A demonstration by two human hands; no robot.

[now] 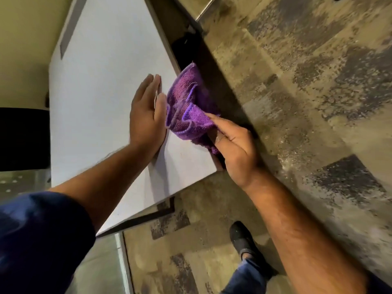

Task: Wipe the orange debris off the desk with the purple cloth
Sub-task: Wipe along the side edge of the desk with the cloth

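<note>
A crumpled purple cloth [186, 107] lies bunched at the right edge of the white desk [101, 85], partly hanging past it. My right hand [233, 149] grips the cloth's near end at the desk's corner. My left hand [146, 115] rests flat on the desk, fingers together, its side touching the cloth. I see no orange debris on the visible desk surface; the area under the cloth and hands is hidden.
Mottled brown and grey carpet [307, 92] lies to the right of and below the desk. A dark shoe [241, 238] and a jeans leg stand on the carpet near the desk's front corner. A dark object [23, 136] sits at the left edge.
</note>
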